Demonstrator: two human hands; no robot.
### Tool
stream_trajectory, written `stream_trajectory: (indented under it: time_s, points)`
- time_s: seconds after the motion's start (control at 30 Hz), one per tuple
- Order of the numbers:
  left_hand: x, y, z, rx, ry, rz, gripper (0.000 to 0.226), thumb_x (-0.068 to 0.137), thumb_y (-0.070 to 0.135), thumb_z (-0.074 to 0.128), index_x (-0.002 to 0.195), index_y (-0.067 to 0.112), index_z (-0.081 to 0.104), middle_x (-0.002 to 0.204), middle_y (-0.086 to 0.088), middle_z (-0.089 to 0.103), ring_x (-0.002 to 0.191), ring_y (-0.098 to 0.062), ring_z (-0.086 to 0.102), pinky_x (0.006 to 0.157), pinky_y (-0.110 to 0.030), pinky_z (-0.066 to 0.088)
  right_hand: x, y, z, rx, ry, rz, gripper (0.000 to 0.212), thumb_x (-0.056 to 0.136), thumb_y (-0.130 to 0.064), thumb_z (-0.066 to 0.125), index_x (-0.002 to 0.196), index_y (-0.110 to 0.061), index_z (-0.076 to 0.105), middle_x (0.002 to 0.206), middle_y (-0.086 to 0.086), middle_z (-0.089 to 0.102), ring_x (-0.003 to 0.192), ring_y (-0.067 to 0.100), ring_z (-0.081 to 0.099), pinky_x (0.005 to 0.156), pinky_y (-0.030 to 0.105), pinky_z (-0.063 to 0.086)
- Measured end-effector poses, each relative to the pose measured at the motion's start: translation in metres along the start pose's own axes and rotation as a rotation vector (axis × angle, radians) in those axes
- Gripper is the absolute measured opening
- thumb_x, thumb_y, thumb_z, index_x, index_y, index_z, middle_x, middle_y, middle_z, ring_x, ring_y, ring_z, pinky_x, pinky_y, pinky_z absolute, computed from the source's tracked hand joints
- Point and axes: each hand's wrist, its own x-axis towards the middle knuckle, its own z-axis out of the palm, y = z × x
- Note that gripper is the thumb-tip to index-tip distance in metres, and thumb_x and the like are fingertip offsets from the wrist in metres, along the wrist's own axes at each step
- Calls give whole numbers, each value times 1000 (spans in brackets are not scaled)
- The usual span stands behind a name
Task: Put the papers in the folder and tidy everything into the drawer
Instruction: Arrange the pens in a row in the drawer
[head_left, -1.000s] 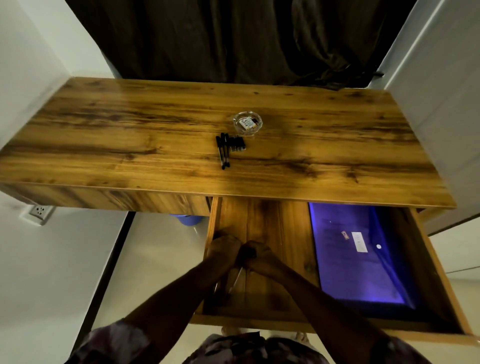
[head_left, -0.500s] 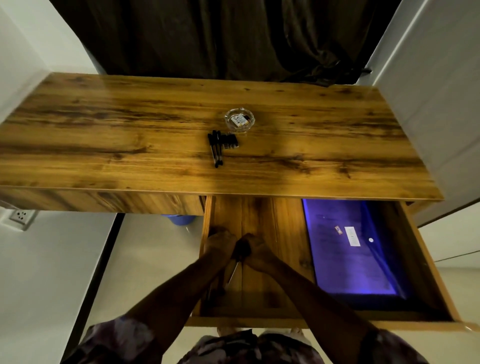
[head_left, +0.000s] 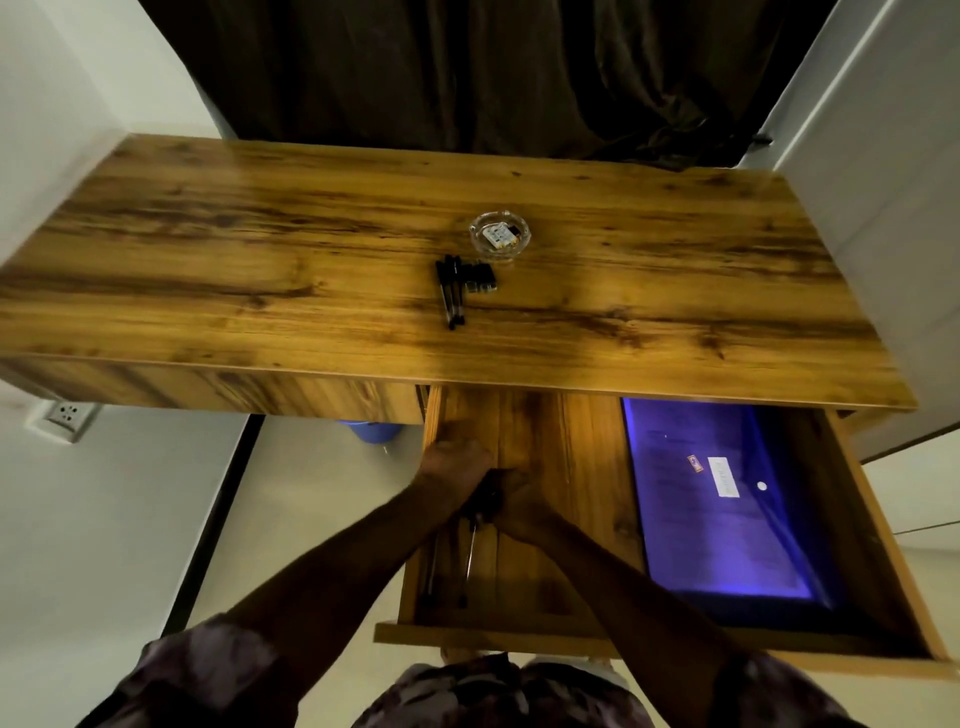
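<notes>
I see my left hand (head_left: 457, 467) and right hand (head_left: 522, 501) curled together around dark pens (head_left: 470, 561) at the open drawer's (head_left: 649, 642) left side; the blue folder (head_left: 722, 499) lies flat at its right side. More pens (head_left: 453, 293) rest mid-counter (head_left: 208, 249).

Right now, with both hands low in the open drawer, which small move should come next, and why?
Probably let go of the pens and lift the hands out. Both hands, left hand and right hand, meet over pens lying at the drawer's left side. The purple folder already lies inside, while more pens and a glass dish wait on the desk.
</notes>
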Motion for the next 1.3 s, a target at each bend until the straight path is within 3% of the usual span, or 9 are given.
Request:
stream_trajectory:
  time_s: [0.1, 0.17, 0.27, 0.47, 0.57, 0.73, 0.93, 1.1, 1.3]
  points:
    - [-1, -12, -12, 89, 32, 63, 27, 98, 16, 47, 122, 8, 55, 130, -13, 54, 120, -31, 52, 102, -40, 41, 0, -4, 1, 47, 17, 16, 11, 89, -10, 63, 98, -12, 69, 104, 15, 69, 97, 35, 67, 89, 57, 53]
    - [-1, -20, -14, 109, 8, 56, 25, 97, 17, 47, 119, 8, 57, 129, -13, 54, 119, -31, 53, 99, -39, 41, 1, -8, 1, -56, 2, 71, 34, 90, -15, 62, 124, -8, 62, 125, 17, 62, 116, 34, 59, 104, 41, 45]
    - [-1, -29, -13, 68, -3, 96, 27, 97, 22, 47, 120, 11, 57, 130, -12, 55, 119, -30, 53, 101, -39, 41, 1, -7, 1, -227, 7, 78, 46, 92, -19, 63, 137, -18, 53, 138, 11, 55, 127, 28, 51, 103, 28, 40]
    - [-4, -34, -19, -8, 86, 157, 34, 95, 16, 49, 129, 13, 53, 136, -10, 51, 124, -29, 50, 104, -37, 40, 14, 1, 10, -169, -21, 81, 40, 85, -27, 66, 123, -14, 65, 123, 10, 64, 112, 28, 63, 100, 36, 49]
    - [-5, -37, -23, -51, 100, 147, 39, 93, 11, 50, 132, 15, 52, 140, -8, 49, 125, -27, 50, 101, -35, 42, 32, 25, 21, -202, 0, 18, 23, 87, -27, 63, 102, -11, 72, 102, 10, 71, 87, 22, 70, 76, 46, 59]
    - [-6, -42, -24, -90, 123, 147, 44, 90, 4, 52, 132, 17, 53, 141, -6, 50, 124, -26, 53, 98, -36, 48, 43, 30, 27, -222, 3, -24, 37, 82, -42, 51, 99, -17, 72, 101, 10, 69, 85, 22, 69, 75, 42, 59]
    - [-4, -47, -33, -199, 292, 166, 22, 92, 11, 47, 105, 15, 65, 113, -3, 63, 101, -22, 62, 82, -33, 50, 7, -17, -2, -181, 204, -146, 20, 94, -13, 58, 105, -3, 71, 106, 11, 70, 82, -5, 57, 75, 17, 51]
    - [10, -56, -47, -518, 594, -24, 22, 89, 20, 54, 102, 24, 71, 105, 3, 71, 87, -14, 66, 79, -24, 51, 6, -59, -36, -300, 358, -279, 23, 90, -21, 60, 112, -18, 68, 101, -4, 70, 83, 11, 65, 72, 22, 49]
    - [51, -78, -81, -838, 727, -351, 26, 78, 17, 56, 97, 22, 73, 95, 0, 75, 82, -19, 69, 74, -35, 57, 53, -119, -84, -335, 533, -327, 20, 91, -25, 58, 109, -23, 66, 93, -1, 72, 78, 14, 66, 69, 25, 50]
